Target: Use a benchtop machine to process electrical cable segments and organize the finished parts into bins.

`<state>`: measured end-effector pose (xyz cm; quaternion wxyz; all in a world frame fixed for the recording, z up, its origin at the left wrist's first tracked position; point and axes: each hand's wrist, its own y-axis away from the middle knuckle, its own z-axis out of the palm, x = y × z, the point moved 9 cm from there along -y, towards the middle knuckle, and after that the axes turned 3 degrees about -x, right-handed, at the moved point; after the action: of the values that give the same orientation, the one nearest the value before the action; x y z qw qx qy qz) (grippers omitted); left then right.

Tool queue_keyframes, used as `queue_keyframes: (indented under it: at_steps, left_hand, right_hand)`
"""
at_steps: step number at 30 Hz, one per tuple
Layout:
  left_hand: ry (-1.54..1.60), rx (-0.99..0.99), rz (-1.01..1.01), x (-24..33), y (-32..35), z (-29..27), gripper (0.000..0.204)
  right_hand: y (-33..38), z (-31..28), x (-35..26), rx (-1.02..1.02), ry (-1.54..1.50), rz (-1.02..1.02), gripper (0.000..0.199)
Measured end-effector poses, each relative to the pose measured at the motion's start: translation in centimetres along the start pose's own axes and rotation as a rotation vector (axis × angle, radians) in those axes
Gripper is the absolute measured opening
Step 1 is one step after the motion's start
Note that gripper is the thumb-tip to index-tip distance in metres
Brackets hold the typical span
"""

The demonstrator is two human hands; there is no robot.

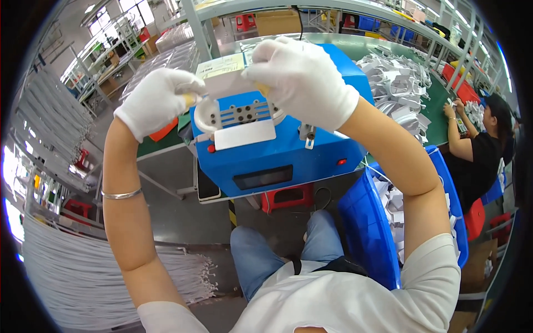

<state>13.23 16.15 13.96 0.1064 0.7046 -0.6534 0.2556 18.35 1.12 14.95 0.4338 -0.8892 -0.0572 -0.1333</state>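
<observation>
Both my hands wear white gloves with yellow at some fingertips. They are raised above a blue bench machine. My left hand is closed in a pinch at the left end of a smooth white curved piece. On its right end, the fingers of my right hand are bent and closed. Just below the piece sits the machine's metal fixture, with slotted bars, screws and a rounded white block at its left. A white plate fronts the fixture. The fingertips partly hide where they grip.
White parts lie heaped on the green table at right. Below them, a blue bin holds more white pieces. A red stool stands under the machine. Bundled white strips lie at left. Another person works at far right.
</observation>
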Motion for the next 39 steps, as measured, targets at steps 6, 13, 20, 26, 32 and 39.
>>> queue_keyframes:
  at_steps: [6, 13, 20, 26, 32, 39]
  left_hand:
    - [-0.367, 0.107, 0.103, 0.5, 0.6, 1.0, 0.023]
    - [-0.466, 0.580, 0.420, 3.0, 2.0, 2.8, 0.017]
    - [-0.482, 0.590, 0.458, 3.9, 2.0, 2.6, 0.009]
    - [-0.425, 0.576, 0.276, 1.8, 0.7, 2.1, 0.035]
    - [-0.264, 0.402, 0.204, -0.1, -0.6, 3.1, 0.031]
    - [-0.184, 0.412, 0.200, 0.1, 0.1, 3.3, 0.023]
  right_hand:
    - [0.3, 4.2, -0.1, -0.227, 0.167, 0.013, 0.016]
    - [0.1, 6.7, 3.0, -0.641, -0.234, 0.391, 0.023]
    - [1.5, 10.7, 5.4, -0.499, -0.565, 0.422, 0.035]
    - [0.5, 7.3, 3.7, -0.282, -0.713, 0.575, 0.018]
    - [-0.4, 6.4, 3.6, -0.231, -0.514, 0.377, 0.018]
    - [-0.4, 4.3, -1.8, -0.104, 0.035, -0.075, 0.024]
